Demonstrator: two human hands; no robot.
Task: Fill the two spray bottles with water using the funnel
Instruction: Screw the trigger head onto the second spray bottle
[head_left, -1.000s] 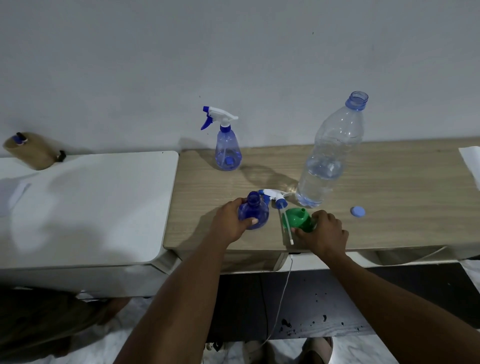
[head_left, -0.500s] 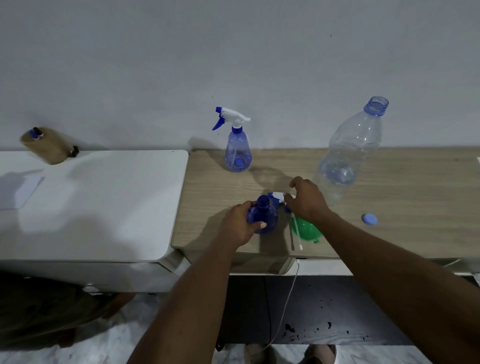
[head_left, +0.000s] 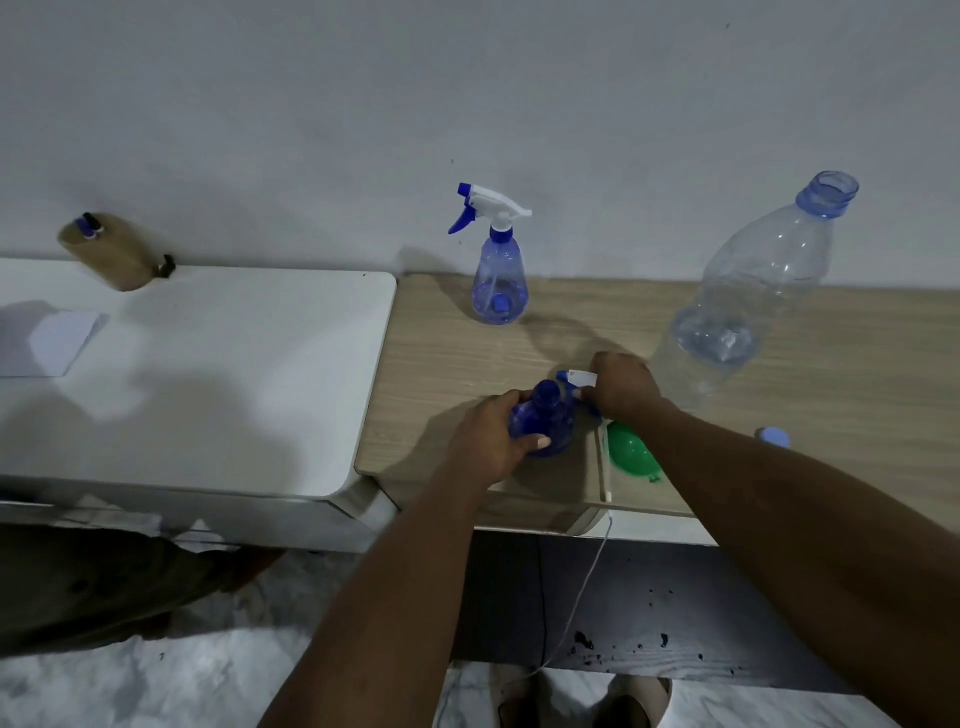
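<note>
Two bottles stand on the table (head_left: 857, 364): the far bottle (head_left: 498, 280) upper centre, the near bottle (head_left: 545, 415) mid-frame, open, likely light, thin-walled and slick, so the left hand (head_left: 491, 441) grips its belly while the right hand (head_left: 623, 387) curls round the loose sprayer (head_left: 576, 378) beside it

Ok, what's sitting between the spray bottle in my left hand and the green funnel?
The white dip tube of the loose trigger head lies on the table between spray bottle and funnel; the right hand grips that head. Head view.
</note>
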